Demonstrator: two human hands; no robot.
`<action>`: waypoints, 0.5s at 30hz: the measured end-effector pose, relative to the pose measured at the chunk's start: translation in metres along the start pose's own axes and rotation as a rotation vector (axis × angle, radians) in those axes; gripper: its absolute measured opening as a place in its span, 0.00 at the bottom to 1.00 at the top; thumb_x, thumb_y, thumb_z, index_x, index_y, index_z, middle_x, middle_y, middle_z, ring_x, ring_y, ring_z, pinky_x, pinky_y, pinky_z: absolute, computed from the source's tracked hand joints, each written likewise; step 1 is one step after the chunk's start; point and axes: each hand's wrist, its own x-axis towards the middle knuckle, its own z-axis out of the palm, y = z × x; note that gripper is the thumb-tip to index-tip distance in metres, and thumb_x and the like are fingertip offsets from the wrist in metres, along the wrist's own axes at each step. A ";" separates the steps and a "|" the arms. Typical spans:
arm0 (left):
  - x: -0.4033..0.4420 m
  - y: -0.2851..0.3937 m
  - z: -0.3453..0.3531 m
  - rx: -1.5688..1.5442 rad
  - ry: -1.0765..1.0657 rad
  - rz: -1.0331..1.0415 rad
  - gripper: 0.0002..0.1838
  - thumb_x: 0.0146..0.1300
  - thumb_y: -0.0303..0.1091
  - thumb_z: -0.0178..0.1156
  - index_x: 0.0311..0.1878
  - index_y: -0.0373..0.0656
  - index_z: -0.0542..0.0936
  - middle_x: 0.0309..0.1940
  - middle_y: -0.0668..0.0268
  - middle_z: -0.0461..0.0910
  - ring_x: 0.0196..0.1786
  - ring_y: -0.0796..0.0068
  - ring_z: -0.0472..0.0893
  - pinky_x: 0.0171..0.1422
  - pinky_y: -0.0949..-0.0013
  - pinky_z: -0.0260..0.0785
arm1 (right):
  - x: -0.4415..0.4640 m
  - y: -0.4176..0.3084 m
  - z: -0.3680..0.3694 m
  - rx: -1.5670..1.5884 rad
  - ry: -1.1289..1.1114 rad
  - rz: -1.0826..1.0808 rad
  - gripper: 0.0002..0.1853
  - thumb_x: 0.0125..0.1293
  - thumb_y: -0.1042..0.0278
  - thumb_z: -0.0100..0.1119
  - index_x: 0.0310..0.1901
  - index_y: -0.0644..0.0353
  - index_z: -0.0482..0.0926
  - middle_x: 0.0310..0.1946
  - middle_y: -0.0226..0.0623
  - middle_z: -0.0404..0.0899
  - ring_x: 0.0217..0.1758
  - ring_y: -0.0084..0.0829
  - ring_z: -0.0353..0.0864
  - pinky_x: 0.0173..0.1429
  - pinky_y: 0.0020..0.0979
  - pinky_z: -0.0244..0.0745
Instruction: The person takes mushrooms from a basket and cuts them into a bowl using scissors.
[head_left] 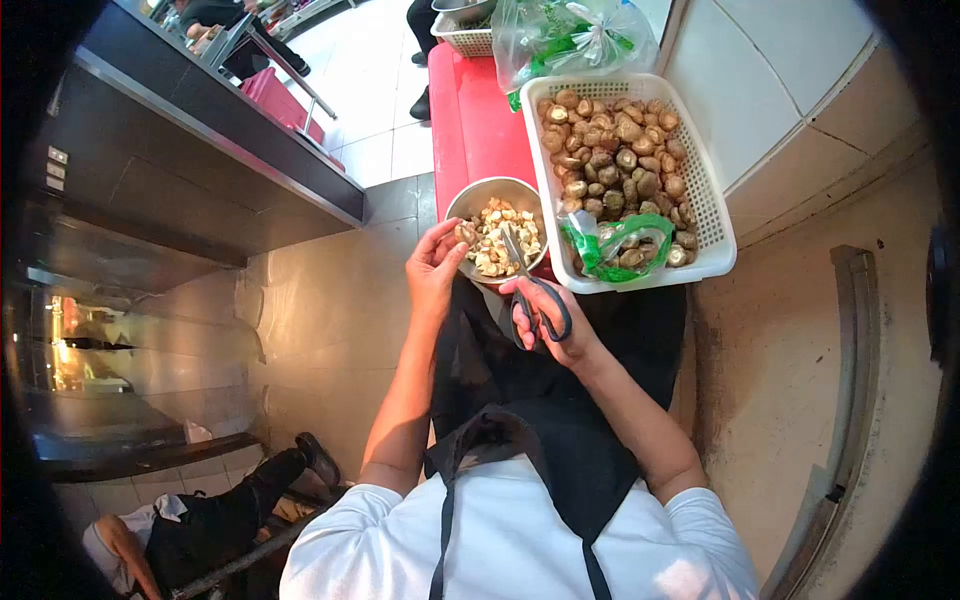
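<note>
"At the near end of the red table (475,120), you've got a metal bowl (526,191) in front of your lap. Left hand (436,262): state?"

"Closed in a pinch. Your thumb and fingers grip a brown mushroom (465,232) at the bowl's left rim."

"Right hand (562,322)?"

"Closed on the black handles of your scissors (519,264). The blades point away from you, into the bowl, over the cut pieces (490,263). Can't tell how far apart the blades stand."

"Pieces: look?"

"Small, pale, some with brown edges, heaped in your bowl."

"Right of the bowl?"

"White plastic basket (719,252), perforated walls, just beside your bowl. It holds lots of whole mushrooms (624,130), mostly brown, some darker toward the middle. A green and clear plastic bag (592,250) lies on them at the end nearest you."

"Farther off?"

"Another clear bag (550,45) with green parts, knotted, by the basket's far end. Past that, to its left, a second basket (466,43) with a metal dish (466,12) on top."

"Anyone around you?"

"A person in a white top and dark apron (190,540), low on your left. Someone in dark clothes (232,40) far ahead, left."
</note>
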 end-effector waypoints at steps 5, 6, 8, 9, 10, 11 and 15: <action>0.028 0.025 0.048 0.146 -0.034 -0.036 0.21 0.71 0.26 0.64 0.65 0.32 0.77 0.54 0.58 0.85 0.51 0.74 0.85 0.53 0.71 0.79 | -0.005 0.024 -0.011 -0.176 0.035 0.050 0.18 0.73 0.51 0.64 0.48 0.60 0.81 0.23 0.29 0.77 0.19 0.21 0.75 0.24 0.25 0.68; 0.040 0.032 0.069 0.220 -0.076 0.011 0.22 0.71 0.28 0.64 0.66 0.32 0.77 0.53 0.58 0.85 0.50 0.74 0.85 0.51 0.71 0.78 | -0.004 0.030 -0.012 -0.199 0.031 0.052 0.18 0.73 0.51 0.65 0.48 0.60 0.81 0.23 0.29 0.77 0.18 0.21 0.74 0.24 0.25 0.69; 0.055 0.045 0.108 0.338 -0.106 0.127 0.21 0.72 0.31 0.64 0.65 0.33 0.78 0.51 0.57 0.86 0.50 0.73 0.85 0.52 0.70 0.77 | -0.005 0.038 -0.016 -0.210 -0.022 0.039 0.18 0.72 0.52 0.68 0.49 0.60 0.81 0.24 0.27 0.77 0.21 0.20 0.74 0.26 0.25 0.71; 0.061 0.051 0.128 0.380 -0.097 0.199 0.20 0.72 0.32 0.64 0.63 0.33 0.79 0.50 0.57 0.86 0.51 0.71 0.85 0.55 0.69 0.77 | -0.003 0.041 -0.019 -0.232 -0.021 0.049 0.18 0.72 0.52 0.68 0.50 0.60 0.81 0.25 0.27 0.77 0.22 0.19 0.74 0.26 0.25 0.71; 0.063 0.057 0.144 0.420 -0.091 0.273 0.19 0.73 0.33 0.64 0.62 0.33 0.80 0.50 0.56 0.86 0.52 0.70 0.85 0.57 0.68 0.77 | 0.000 0.044 -0.023 -0.254 -0.019 0.055 0.19 0.72 0.52 0.67 0.50 0.60 0.80 0.25 0.26 0.76 0.23 0.18 0.74 0.26 0.24 0.71; 0.062 0.064 0.152 0.474 -0.163 0.292 0.17 0.73 0.33 0.64 0.60 0.34 0.81 0.49 0.57 0.87 0.51 0.72 0.85 0.57 0.68 0.76 | 0.001 0.042 -0.027 -0.276 -0.016 0.056 0.19 0.72 0.52 0.67 0.51 0.60 0.80 0.25 0.25 0.76 0.24 0.17 0.75 0.27 0.24 0.71; 0.047 0.067 0.176 0.596 -0.617 0.340 0.11 0.68 0.31 0.64 0.50 0.38 0.86 0.41 0.59 0.88 0.44 0.67 0.87 0.50 0.64 0.78 | -0.005 0.035 -0.043 -0.282 -0.015 0.007 0.18 0.72 0.53 0.67 0.52 0.60 0.80 0.26 0.23 0.76 0.26 0.15 0.74 0.29 0.23 0.72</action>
